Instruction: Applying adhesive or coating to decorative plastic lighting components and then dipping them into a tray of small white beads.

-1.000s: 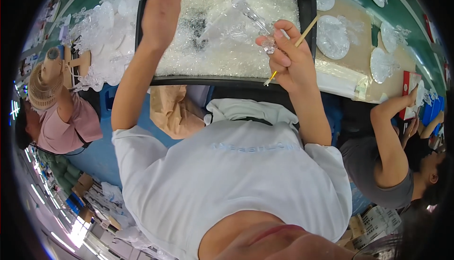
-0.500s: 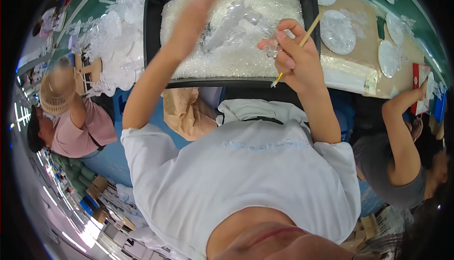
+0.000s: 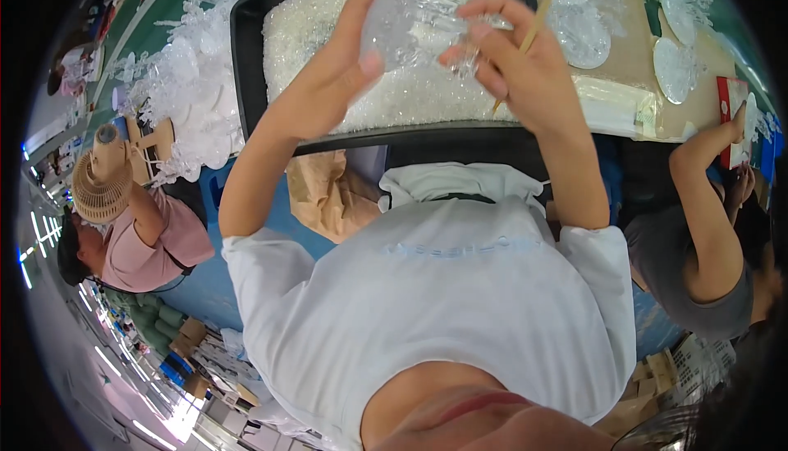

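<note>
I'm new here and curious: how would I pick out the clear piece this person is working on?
Find the big black tray of white glittery grains on the green table. Just above it, the left hand and right hand hold one clear plastic piece together. Unlike the flat clear discs lying to the right, it is raised off the table.

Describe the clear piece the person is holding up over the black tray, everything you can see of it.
The clear piece looks like transparent glass or plastic, with a rounded body and thin prongs pointing right. It is raised above the black tray of white granules, tilted. The left hand cups its left side, thumb pressed on its lower front. The right hand pinches the prongs with its fingertips while also holding a thin wooden stick. Finer detail is blurred.
</note>
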The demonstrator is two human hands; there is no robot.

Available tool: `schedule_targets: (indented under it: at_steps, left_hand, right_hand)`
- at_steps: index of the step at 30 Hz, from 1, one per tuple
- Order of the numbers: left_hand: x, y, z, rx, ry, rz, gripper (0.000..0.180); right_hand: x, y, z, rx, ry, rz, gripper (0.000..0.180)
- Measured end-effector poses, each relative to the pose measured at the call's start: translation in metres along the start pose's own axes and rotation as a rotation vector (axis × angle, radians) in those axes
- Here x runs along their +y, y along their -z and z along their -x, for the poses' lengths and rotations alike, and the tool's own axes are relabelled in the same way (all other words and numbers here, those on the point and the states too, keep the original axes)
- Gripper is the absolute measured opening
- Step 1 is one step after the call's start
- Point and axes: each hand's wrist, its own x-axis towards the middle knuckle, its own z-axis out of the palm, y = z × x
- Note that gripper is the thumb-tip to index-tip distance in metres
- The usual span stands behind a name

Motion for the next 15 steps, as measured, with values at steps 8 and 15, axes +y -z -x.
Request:
schedule_targets:
  at_steps: [8,15]
  left_hand:
    - [0.015,0.068,-0.007,0.192,0.178,-0.288,0.023]
    - [0.021,0.003,-0.064,0.147,-0.756,-0.393,0.086]
  right_hand:
    - [-0.117,-0.047,-0.011,0.105,-0.300,0.649,0.047]
    - [-0.103,-0.048,-0.006,0.192,-0.043,0.473,0.039]
